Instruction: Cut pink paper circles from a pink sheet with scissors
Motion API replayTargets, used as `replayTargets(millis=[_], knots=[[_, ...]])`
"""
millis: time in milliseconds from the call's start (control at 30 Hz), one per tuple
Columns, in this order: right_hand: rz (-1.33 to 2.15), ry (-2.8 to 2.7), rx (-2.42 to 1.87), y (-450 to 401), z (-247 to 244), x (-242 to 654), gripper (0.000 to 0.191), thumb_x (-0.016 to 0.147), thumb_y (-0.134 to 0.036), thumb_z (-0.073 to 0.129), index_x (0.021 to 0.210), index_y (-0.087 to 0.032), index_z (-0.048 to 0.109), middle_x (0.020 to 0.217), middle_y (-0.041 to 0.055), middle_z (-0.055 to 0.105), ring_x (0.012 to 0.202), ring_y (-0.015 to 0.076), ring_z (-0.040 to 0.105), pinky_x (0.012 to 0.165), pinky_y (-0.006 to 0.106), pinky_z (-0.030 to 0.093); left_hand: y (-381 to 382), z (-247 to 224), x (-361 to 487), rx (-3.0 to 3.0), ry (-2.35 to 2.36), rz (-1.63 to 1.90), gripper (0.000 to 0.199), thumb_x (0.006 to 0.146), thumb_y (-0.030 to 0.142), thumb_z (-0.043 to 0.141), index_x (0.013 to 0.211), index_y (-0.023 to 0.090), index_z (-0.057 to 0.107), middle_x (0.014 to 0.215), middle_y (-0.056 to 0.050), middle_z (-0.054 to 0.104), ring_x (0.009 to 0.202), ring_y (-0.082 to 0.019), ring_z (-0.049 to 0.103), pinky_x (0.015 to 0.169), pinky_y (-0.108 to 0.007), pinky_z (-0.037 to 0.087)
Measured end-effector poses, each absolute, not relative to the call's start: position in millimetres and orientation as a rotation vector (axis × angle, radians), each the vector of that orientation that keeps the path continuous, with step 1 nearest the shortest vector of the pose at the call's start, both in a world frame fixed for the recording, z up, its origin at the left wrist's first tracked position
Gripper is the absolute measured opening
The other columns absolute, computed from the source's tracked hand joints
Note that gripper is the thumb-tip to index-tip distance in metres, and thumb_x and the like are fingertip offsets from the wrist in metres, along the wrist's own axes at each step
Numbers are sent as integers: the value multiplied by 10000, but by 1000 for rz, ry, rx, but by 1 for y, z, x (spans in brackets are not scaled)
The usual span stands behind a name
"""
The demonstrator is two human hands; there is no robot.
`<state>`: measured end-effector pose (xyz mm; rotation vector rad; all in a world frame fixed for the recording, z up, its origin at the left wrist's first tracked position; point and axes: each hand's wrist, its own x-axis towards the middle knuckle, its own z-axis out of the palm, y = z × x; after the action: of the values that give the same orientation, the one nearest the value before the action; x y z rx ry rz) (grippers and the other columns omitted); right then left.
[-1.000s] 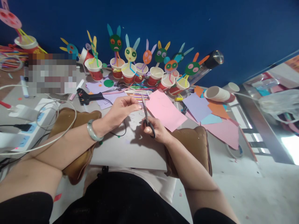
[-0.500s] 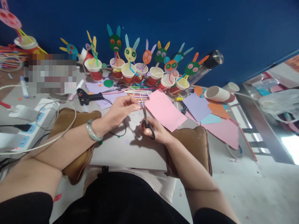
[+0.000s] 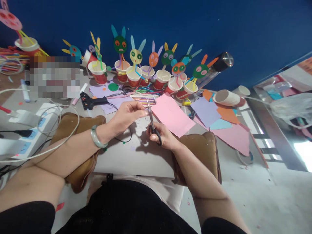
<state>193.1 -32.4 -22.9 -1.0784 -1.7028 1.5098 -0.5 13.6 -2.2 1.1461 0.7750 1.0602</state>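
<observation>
My right hand (image 3: 163, 136) is closed around the black handles of a pair of scissors (image 3: 150, 117), whose metal blades point up and away from me. Thumb and forefinger of my left hand (image 3: 129, 115) pinch a tiny scrap of purple paper (image 3: 147, 111), mostly covered by the fingertips, right beside the blades. Just behind the scissors, a pink sheet of paper (image 3: 173, 117) lies on the table (image 3: 136, 161). Thin paper trimmings are scattered below my fingers.
Several paper cups (image 3: 134, 78) carrying paper rabbit heads line the blue wall. A black glue gun (image 3: 94, 101) lies left of my hands, and a power strip (image 3: 31, 130) is further left. Brown cushions (image 3: 200, 156) lie under both forearms. Coloured paper (image 3: 206, 110) spreads to the right.
Hardly anything differs. My left hand has shifted very slightly to the right at the blades, while my right hand keeps its place with the scissors.
</observation>
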Motion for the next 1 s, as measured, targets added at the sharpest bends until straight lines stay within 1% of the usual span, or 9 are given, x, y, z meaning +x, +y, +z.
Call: replayTargets(millis=[333, 600, 1000], knots=[[1527, -1689, -1087, -33, -23, 193, 642, 650, -784, 716, 722, -166, 558, 653, -19, 516, 638, 125, 467, 578, 255, 362, 13, -3, 0, 1154, 788, 1063, 233, 671, 302, 821, 670, 159, 637, 686, 17, 607, 631, -90, 496, 600, -241, 394], [1521, -1679, -1088, -33, -22, 193, 641, 652, -779, 720, 714, -162, 558, 651, -22, 514, 625, 115, 449, 575, 249, 352, 13, -3, 0, 1150, 774, 1074, 227, 671, 284, 819, 670, 155, 632, 684, 19, 602, 630, -85, 497, 603, -232, 404], [1530, -1684, -1107, -32, -20, 193, 662, 621, -803, 719, 691, -171, 537, 620, -28, 511, 568, 97, 411, 545, 242, 356, 13, 0, 0, 1131, 783, 1069, 220, 666, 274, 813, 678, 156, 628, 690, 20, 602, 616, -82, 500, 590, -231, 403]])
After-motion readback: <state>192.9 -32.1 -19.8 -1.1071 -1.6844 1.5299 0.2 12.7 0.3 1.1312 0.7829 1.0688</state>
